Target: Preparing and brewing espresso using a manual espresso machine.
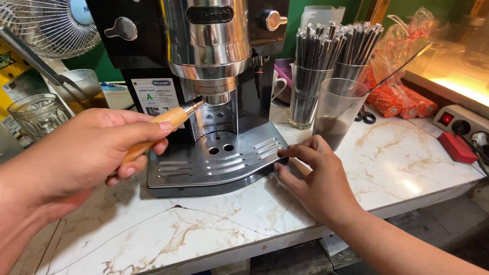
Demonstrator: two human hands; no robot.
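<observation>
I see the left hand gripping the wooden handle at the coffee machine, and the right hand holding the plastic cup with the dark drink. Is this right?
Not quite. In the head view the right hand holds no cup: its fingertips rest on the corner of the machine's drip tray. The plastic cup stands apart behind it. The left hand does grip the wooden handle.

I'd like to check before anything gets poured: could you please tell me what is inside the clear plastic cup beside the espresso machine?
The clear plastic cup holds a shallow layer of dark liquid and a long utensil leaning out; its lower end is hidden in the liquid.
</observation>
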